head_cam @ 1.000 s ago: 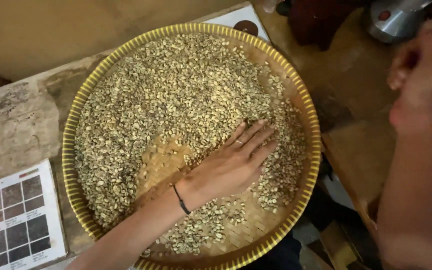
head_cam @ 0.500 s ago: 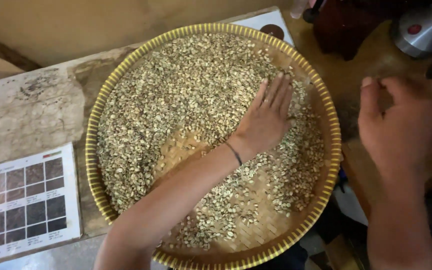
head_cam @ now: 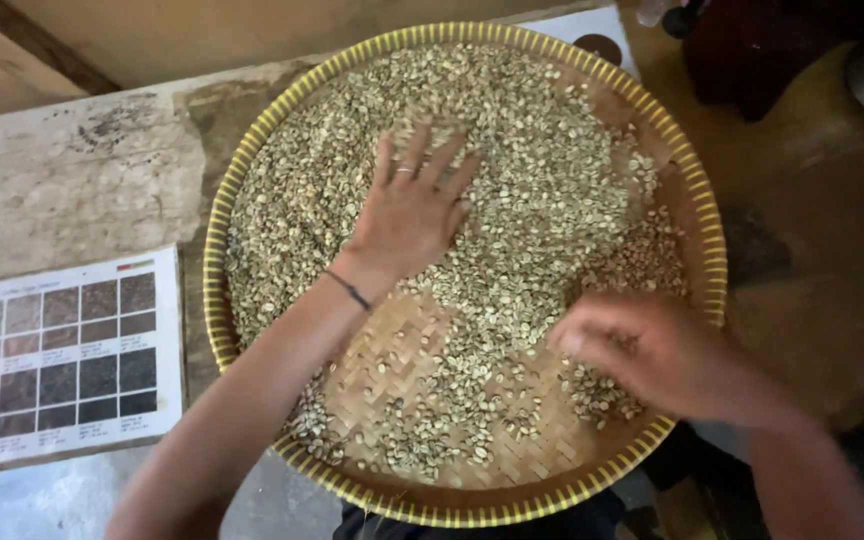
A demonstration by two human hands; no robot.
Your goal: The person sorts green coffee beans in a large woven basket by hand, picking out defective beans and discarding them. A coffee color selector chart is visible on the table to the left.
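A loose bed of pale green coffee beans (head_cam: 542, 190) fills a round woven tray (head_cam: 712, 300) with a yellow rim, set on a worn table (head_cam: 82, 190); the beans look small, light, hard and apt to roll. The left hand (head_cam: 407, 215) lies flat on them, fingers spread. The right hand (head_cam: 652, 350), blurred, hovers at the near edge with fingers curled; whether it holds beans cannot be told.

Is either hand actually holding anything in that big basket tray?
The left hand holds nothing; it lies flat, fingers spread, on the pale beans. The right hand is blurred over the beans, so its hold cannot be told.
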